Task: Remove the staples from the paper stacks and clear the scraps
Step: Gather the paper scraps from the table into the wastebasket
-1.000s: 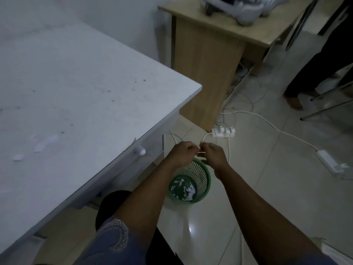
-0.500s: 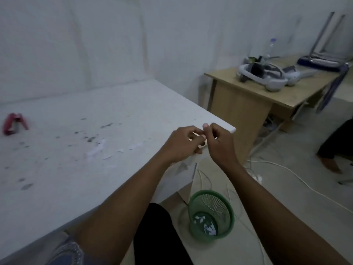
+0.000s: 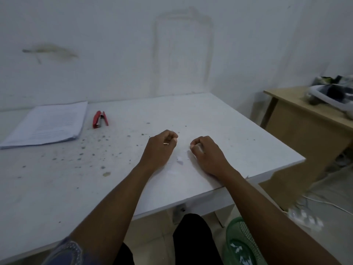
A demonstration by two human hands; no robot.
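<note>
Lifted away from above the green basket (image 3: 242, 243), where they met fingertip to fingertip a second ago, both hands are now over the white table (image 3: 248, 146) with a gap between them. The view has swung from the floor up to the tabletop, leaving the basket at the lower right beside the person's knee. That suggests one load of waste has been dropped and the person has come back for more.

The left hand (image 3: 162, 146) hangs low over the table, back upward and fingers curled under. A small bright glint shows at its fingertips, but it cannot be told whether that is a staple or whether the hand holds anything. The right hand (image 3: 206, 153) mirrors it, fingers curled and heel close to the surface. Whether it grips anything cannot be told either. Both forearms reach straight in from the near edge.

A few white scraps (image 3: 179, 160) lie on the table between and just behind the hands, so clearing is not finished. The paper stack (image 3: 45, 125) lies at the far left, well apart from both hands. A red stapler (image 3: 100, 119) lies just beside it. Dark specks dot the surface between.
</note>
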